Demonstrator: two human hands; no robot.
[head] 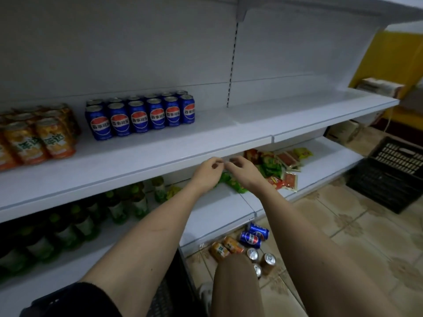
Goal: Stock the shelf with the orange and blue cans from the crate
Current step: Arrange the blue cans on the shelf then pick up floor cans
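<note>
much of the stocking looks done: blue cans [139, 115] stand in two neat rows on the shelf [160, 154] at about 10 o'clock, with orange cans [39, 136] grouped to their left at 9 o'clock. what is left lies on the floor at 6 o'clock, a loose cluster of cans [242, 245] of both colours, some tipped over. a dark crate [389, 175] sits at 3 o'clock, contents unclear. the left hand [207, 171] and right hand [242, 170] meet at the shelf's front edge, fingers curled and empty, tips nearly touching, holding no can.
</note>
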